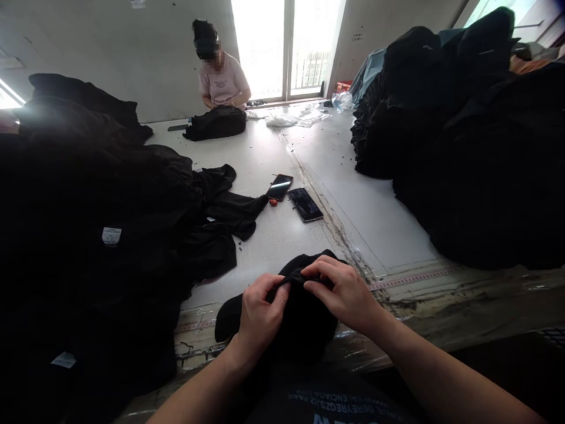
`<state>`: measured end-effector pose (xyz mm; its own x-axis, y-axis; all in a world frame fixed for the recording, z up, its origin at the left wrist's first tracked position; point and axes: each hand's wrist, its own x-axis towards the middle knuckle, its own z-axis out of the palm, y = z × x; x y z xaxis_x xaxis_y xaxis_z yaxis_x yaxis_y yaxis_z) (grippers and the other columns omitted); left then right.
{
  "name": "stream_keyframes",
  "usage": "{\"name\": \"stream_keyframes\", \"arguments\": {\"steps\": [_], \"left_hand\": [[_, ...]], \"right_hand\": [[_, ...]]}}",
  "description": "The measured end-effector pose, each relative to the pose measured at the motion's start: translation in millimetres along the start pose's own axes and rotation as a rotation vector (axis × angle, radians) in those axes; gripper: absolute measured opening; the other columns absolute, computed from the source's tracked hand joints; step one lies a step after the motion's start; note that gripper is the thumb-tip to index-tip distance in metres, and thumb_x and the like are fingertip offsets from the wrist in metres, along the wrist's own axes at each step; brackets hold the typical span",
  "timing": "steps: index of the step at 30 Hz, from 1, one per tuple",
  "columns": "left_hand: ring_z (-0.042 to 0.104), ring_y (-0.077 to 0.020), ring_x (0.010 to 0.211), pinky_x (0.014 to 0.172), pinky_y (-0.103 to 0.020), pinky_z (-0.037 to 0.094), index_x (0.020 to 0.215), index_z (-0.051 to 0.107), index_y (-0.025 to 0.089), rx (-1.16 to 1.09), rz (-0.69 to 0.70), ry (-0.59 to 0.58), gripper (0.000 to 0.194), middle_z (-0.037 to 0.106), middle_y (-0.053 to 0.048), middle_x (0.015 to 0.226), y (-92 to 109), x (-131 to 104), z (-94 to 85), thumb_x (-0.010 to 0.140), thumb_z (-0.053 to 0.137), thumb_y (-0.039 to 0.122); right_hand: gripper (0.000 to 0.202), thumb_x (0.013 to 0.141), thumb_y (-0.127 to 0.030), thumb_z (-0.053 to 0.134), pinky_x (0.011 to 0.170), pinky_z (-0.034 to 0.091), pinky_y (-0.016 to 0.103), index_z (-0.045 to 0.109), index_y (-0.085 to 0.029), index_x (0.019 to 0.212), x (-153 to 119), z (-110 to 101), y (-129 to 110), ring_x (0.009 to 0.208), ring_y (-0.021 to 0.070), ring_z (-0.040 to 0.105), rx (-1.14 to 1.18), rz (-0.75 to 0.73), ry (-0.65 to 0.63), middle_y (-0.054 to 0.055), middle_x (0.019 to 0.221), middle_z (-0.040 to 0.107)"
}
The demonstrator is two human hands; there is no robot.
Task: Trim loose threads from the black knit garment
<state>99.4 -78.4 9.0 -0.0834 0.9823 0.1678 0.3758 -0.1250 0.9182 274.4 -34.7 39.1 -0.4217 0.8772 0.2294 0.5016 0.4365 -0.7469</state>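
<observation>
A small black garment [304,321] lies bunched at the near edge of the white table [353,194]. My left hand [260,312] pinches its top edge from the left, fingers closed on the cloth. My right hand [346,291] pinches the same edge from the right, fingertips almost touching those of the left. Part of the garment hangs over the table's edge toward me.
Big heaps of black clothing fill the left side [88,224] and the right side [477,147]. Two phones [279,187] [305,204] and a small red object [273,202] lie mid-table. A person in a pink shirt [220,76] works at the far end over a black bundle [216,122].
</observation>
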Motion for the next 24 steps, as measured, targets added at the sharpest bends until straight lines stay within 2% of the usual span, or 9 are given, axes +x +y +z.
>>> {"name": "stream_keyframes", "arguments": {"steps": [4, 10, 14, 16, 17, 20, 22, 23, 24], "left_hand": [[0.059, -0.0170, 0.069, 0.067, -0.027, 0.046, 0.087, 0.068, 0.021, 0.065, 0.132, 0.036, 0.013, 0.064, -0.003, 0.075, -2, -2, 1.9, 0.085, 0.056, 0.019], [0.059, -0.0170, 0.069, 0.065, -0.027, 0.046, 0.086, 0.067, 0.021, 0.108, 0.145, 0.031, 0.013, 0.064, -0.003, 0.075, -1, -3, -0.2, 0.085, 0.055, 0.019], [0.060, -0.0181, 0.074, 0.070, -0.029, 0.047, 0.090, 0.065, 0.021, 0.192, 0.136, 0.010, 0.014, 0.065, -0.004, 0.079, -8, -5, -5.5, 0.088, 0.051, 0.020], [0.061, -0.0207, 0.081, 0.076, -0.033, 0.048, 0.097, 0.065, 0.021, 0.270, 0.103, -0.006, 0.015, 0.066, -0.005, 0.086, -18, -8, -9.3, 0.086, 0.054, 0.024], [0.061, -0.0226, 0.086, 0.079, -0.036, 0.048, 0.100, 0.065, 0.022, 0.318, 0.081, -0.024, 0.018, 0.066, -0.006, 0.091, -24, -9, -12.6, 0.085, 0.056, 0.025], [0.061, -0.0262, 0.089, 0.082, -0.042, 0.048, 0.093, 0.069, 0.024, 0.420, 0.023, -0.188, 0.018, 0.068, -0.007, 0.095, -36, -5, -33.5, 0.080, 0.057, 0.022], [0.064, -0.0244, 0.080, 0.076, -0.038, 0.051, 0.081, 0.071, 0.024, 0.365, -0.014, -0.285, 0.019, 0.070, -0.005, 0.085, -31, 5, -57.1, 0.078, 0.054, 0.018], [0.065, -0.0232, 0.077, 0.074, -0.035, 0.051, 0.081, 0.071, 0.024, 0.304, -0.033, -0.269, 0.020, 0.071, -0.004, 0.082, -23, 11, -70.1, 0.078, 0.053, 0.018], [0.066, -0.0228, 0.076, 0.071, -0.032, 0.052, 0.083, 0.072, 0.025, 0.235, -0.037, -0.150, 0.018, 0.072, -0.004, 0.082, -12, 18, -82.3, 0.078, 0.055, 0.022]], "right_hand": [[0.010, 0.078, -0.014, 0.061, 0.067, 0.049, 0.028, 0.067, -0.020, 0.083, 2, -3, -4, 0.075, 0.0150, 0.061, 0.043, 0.010, -0.082, 0.002, 0.082, 0.064], [0.010, 0.080, -0.012, 0.058, 0.065, 0.048, 0.027, 0.064, -0.020, 0.078, 3, -3, -5, 0.071, 0.0137, 0.058, 0.036, -0.047, -0.051, 0.001, 0.077, 0.062], [0.018, 0.080, -0.018, 0.060, 0.067, 0.050, 0.029, 0.062, -0.020, 0.098, 1, -10, 20, 0.079, 0.0163, 0.061, -0.075, 0.013, 0.030, 0.005, 0.097, 0.063], [0.032, 0.074, -0.018, 0.065, 0.064, 0.050, 0.030, 0.060, -0.021, 0.106, -1, -14, 41, 0.080, 0.0183, 0.062, -0.226, 0.075, -0.039, 0.007, 0.105, 0.062], [0.031, 0.073, -0.016, 0.065, 0.062, 0.050, 0.030, 0.061, -0.021, 0.103, -3, -15, 51, 0.077, 0.0186, 0.062, -0.292, 0.105, -0.083, 0.006, 0.102, 0.063], [0.009, 0.075, -0.011, 0.060, 0.055, 0.046, 0.028, 0.060, -0.020, 0.077, -7, -19, 67, 0.064, 0.0166, 0.059, -0.370, 0.148, -0.138, 0.002, 0.074, 0.063], [0.012, 0.077, -0.012, 0.059, 0.052, 0.043, 0.026, 0.055, -0.019, 0.069, -8, -23, 60, 0.059, 0.0146, 0.055, -0.318, 0.120, -0.104, 0.000, 0.066, 0.059], [0.014, 0.078, -0.014, 0.059, 0.051, 0.041, 0.025, 0.054, -0.020, 0.068, -7, -26, 51, 0.057, 0.0135, 0.053, -0.257, 0.097, -0.091, -0.001, 0.064, 0.058], [0.015, 0.079, -0.015, 0.060, 0.050, 0.040, 0.024, 0.053, -0.020, 0.067, -7, -30, 40, 0.056, 0.0126, 0.051, -0.171, 0.070, -0.090, -0.002, 0.063, 0.056]]}}
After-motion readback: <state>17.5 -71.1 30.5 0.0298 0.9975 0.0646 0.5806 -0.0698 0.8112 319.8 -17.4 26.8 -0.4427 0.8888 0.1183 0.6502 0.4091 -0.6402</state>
